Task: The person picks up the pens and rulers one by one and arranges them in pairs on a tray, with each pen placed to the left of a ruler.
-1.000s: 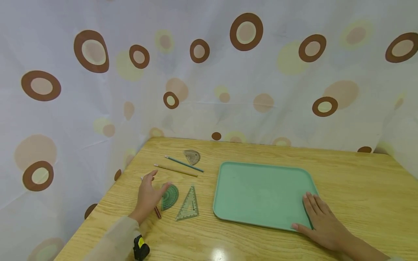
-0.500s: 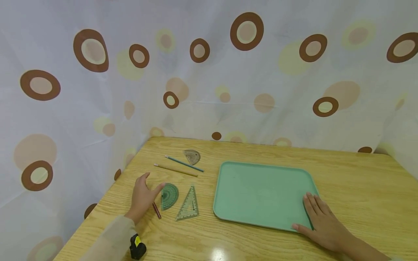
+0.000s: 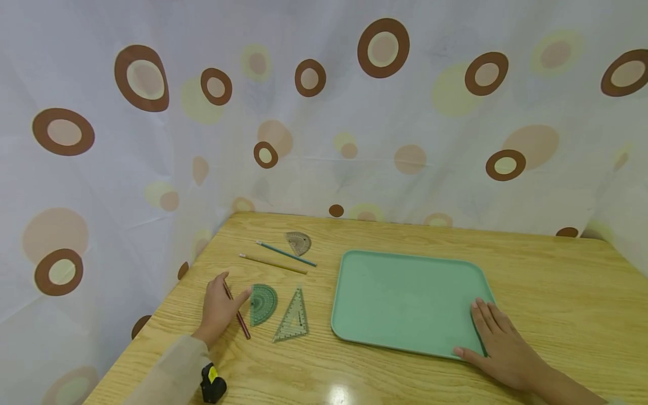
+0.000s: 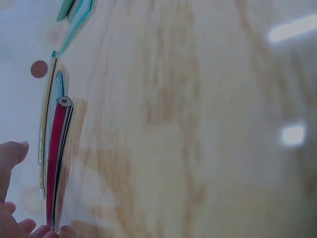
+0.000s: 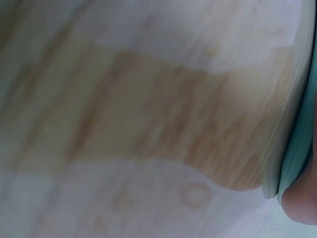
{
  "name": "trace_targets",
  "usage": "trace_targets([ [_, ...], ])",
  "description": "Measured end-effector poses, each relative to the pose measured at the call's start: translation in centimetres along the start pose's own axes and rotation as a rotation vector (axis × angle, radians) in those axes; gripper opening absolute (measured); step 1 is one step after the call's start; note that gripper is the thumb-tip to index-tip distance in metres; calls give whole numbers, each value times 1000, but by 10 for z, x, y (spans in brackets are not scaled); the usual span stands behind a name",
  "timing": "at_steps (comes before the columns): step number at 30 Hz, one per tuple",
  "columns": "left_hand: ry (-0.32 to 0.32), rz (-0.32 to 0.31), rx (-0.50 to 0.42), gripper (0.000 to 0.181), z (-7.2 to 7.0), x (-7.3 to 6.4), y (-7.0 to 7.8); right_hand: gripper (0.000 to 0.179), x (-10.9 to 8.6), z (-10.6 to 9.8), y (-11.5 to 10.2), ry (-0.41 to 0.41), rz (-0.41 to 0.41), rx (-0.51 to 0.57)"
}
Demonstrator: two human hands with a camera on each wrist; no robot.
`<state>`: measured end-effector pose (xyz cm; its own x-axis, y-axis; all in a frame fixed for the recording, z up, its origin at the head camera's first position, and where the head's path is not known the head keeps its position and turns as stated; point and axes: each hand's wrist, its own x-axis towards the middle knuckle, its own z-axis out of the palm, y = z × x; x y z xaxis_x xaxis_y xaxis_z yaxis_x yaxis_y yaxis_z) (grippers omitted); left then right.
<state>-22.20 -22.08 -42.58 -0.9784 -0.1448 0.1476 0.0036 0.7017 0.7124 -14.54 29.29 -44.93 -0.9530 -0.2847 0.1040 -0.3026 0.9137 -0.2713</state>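
My left hand (image 3: 219,306) is over the left side of the table, thumb and fingers spread to either side of a dark red pencil (image 3: 243,324). In the left wrist view the thumb stands apart from the red pencil (image 4: 56,148), while the other fingertips are right at its far end. A green protractor (image 3: 263,305) lies just right of the thumb, with a clear set square (image 3: 291,326) beside it. On the right, my other hand (image 3: 508,354) rests with straight fingers on the near right corner of a light green tray (image 3: 405,304). The right wrist view catches the tray's edge (image 5: 297,144).
Beyond the left hand lie a yellowish pencil (image 3: 273,264), a blue pencil (image 3: 286,253) and a smoky clear protractor (image 3: 298,243). A black-and-yellow device (image 3: 213,384) sits by the left sleeve. A patterned curtain (image 3: 354,112) borders the wooden table (image 3: 572,292).
My left hand has shifted left and slightly toward me, and more of the red pencil shows between its thumb and fingers. The right hand and the tray have stayed put.
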Motion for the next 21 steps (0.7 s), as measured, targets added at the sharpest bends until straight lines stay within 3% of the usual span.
trace_targets([
  [7,42,7,31,69,1,0,-1,94,0,0,1,-1,-3,-16],
  [21,72,-61,32,69,-2,-4,2,94,0,0,1,-5,2,-8],
])
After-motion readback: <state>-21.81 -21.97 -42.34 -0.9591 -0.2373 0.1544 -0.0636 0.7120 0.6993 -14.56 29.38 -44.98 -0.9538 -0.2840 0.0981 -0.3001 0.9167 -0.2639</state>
